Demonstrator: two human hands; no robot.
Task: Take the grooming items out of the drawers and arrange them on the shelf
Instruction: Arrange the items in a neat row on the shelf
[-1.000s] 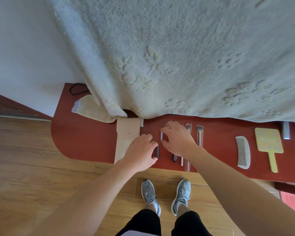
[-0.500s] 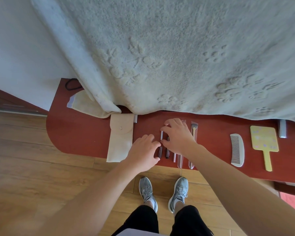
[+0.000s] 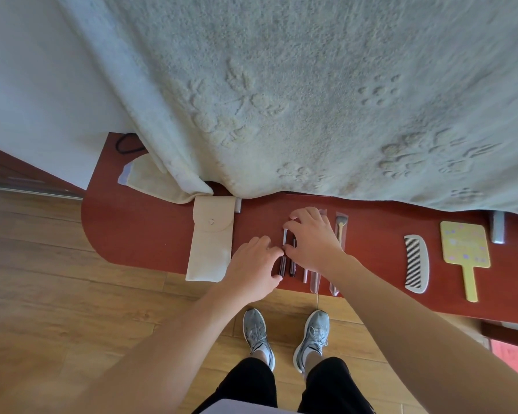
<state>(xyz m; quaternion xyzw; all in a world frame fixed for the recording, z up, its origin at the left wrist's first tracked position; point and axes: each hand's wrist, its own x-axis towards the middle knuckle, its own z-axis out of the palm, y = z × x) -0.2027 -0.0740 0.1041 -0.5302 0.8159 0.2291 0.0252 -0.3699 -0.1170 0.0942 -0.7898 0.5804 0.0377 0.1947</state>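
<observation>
Grooming items lie in a row on a red shelf (image 3: pixel 150 234). Two slim dark pens (image 3: pixel 283 264) lie side by side between my hands. My left hand (image 3: pixel 254 267) curls against the left pen, fingertips on its side and thumb near its lower end. My right hand (image 3: pixel 314 240) pinches the same pen's silver upper part between index finger and thumb. It also covers several clear-sleeved brushes (image 3: pixel 340 228). A beige pouch (image 3: pixel 210 240) lies to the left. A white comb (image 3: pixel 416 264) and a yellow hand mirror (image 3: pixel 465 249) lie to the right.
A large white blanket (image 3: pixel 311 100) hangs over the shelf's back part and hides what is behind it. A folded beige cloth (image 3: pixel 150 180) and a black hair tie (image 3: pixel 126 144) sit at the shelf's left end. A grey object (image 3: pixel 497 228) lies at the far right. Wooden floor and my shoes are below.
A second dark pen now shows beside the first, uncovered as my right hand shifted slightly. Both hands stay at the pens. The other items have not moved.
</observation>
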